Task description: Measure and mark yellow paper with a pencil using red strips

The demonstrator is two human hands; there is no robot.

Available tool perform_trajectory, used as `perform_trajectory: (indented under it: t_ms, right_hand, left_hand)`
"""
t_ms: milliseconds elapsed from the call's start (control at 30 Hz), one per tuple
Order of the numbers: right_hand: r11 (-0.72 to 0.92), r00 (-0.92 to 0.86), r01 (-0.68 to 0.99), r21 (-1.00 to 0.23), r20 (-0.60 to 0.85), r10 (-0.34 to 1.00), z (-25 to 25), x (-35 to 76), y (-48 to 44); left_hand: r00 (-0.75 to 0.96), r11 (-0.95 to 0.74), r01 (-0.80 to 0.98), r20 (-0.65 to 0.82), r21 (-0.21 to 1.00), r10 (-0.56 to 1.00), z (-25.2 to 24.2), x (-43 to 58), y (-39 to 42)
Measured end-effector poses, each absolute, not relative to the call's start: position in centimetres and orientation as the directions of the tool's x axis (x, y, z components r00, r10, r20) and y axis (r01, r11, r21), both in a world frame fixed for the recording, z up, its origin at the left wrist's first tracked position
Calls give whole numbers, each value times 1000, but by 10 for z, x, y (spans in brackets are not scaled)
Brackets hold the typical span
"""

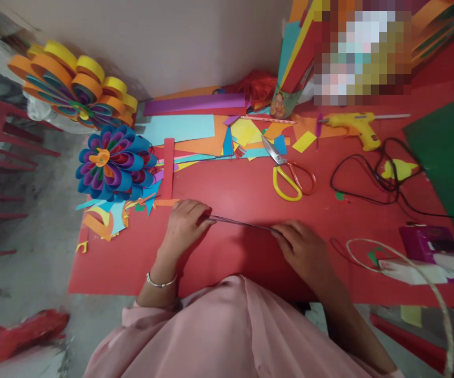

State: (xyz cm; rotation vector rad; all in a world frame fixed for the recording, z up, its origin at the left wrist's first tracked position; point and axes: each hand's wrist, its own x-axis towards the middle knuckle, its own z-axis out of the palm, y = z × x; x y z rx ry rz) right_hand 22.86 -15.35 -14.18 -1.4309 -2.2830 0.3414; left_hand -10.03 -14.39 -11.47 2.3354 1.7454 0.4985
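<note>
My left hand (189, 223) and my right hand (300, 245) are both closed, pinching opposite ends of a thin dark paper strip (240, 223). The strip is stretched between them above the red table, seen nearly edge-on, and looks doubled near my left fingers. Beyond my right hand lies a pair of scissors (288, 176) with one yellow and one red handle, blades a little apart. A blue, purple and red paper flower (112, 163) stands to the left of my left hand. Close to it, a red paper strip (168, 168) lies on the table.
Paper sheets (182, 128) and scraps cover the back of the red table (219, 268). A yellow glue gun (353, 126) with a black cord lies back right. An orange and yellow paper flower (75, 86) stands back left. A pale cable (427, 278) crosses the right side.
</note>
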Motion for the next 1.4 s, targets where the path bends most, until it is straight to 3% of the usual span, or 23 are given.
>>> perform_trajectory:
  t_ms: [267, 433, 667, 933, 1033, 1133, 1233, 1300, 1333, 1400]
  right_hand:
    - [447, -372, 796, -408, 253, 893, -145, 228, -154]
    - [450, -361, 785, -426, 275, 891, -149, 229, -156]
    - [483, -375, 770, -416, 316, 871, -150, 230, -156]
    - [476, -378, 773, -419, 299, 876, -150, 231, -154]
    - [446, -329, 768, -459, 315, 890, -149, 231, -155]
    - [370, -214, 754, -543, 329, 920, -143, 229, -154]
    - [284, -119, 667, -688, 278, 953, -132, 223, -151]
    - [195, -69, 576, -794, 191, 979, -123, 216, -148]
    - [138, -54, 528, -838, 130, 990, -119, 211, -147]
    - [16, -45, 425, -905, -4, 999, -113, 199, -146]
  left_hand:
    - [303, -345, 854, 166, 390, 938, -112, -102, -143]
    - [367, -426, 835, 224, 348, 903, -113, -91, -142]
    - [299, -397, 854, 307, 337, 903, -116, -93, -144]
    - [391, -473, 803, 279, 362, 877, -118, -84, -145]
    - [303, -413, 835, 323, 363, 896, -118, -85, -145]
    - [12, -259, 842, 463, 474, 886, -115, -86, -145]
    - [-370, -157, 634, 475, 757, 798, -111, -78, -141]
    - [-515, -145, 313, 296, 939, 805, -109, -62, -138]
    - [-503, -113, 111, 154, 987, 851, -109, -52, -137]
    - [-277, 75, -271, -153, 959, 949, -109, -28, -134]
